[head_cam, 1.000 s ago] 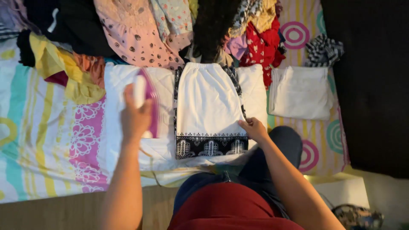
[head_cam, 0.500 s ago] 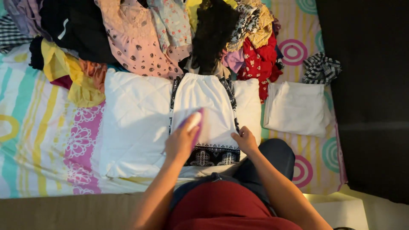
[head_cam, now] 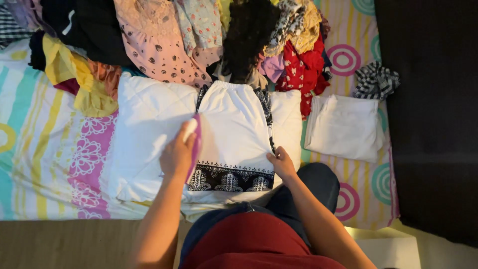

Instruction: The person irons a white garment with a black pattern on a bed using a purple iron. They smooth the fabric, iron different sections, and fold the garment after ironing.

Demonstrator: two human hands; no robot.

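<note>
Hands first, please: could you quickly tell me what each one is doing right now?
Left hand: closed around a pink and white iron, on the white garment.
Right hand: open, fingers pressing the garment's right edge flat.

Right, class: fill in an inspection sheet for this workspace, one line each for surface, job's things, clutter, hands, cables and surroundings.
Surface: striped sheet with a white pad on top.
Job's things: white garment with a black patterned hem lies flat on the pad; small iron, pink and white, rests on it.
Clutter: heap of clothes along the far edge; folded white cloth to the right; checked cloth beyond it.
Hands: left hand grips the iron; right hand presses the garment's edge.
Cables: nothing seen.
Surroundings: dark area on the right; pale box near the person's side.
</note>
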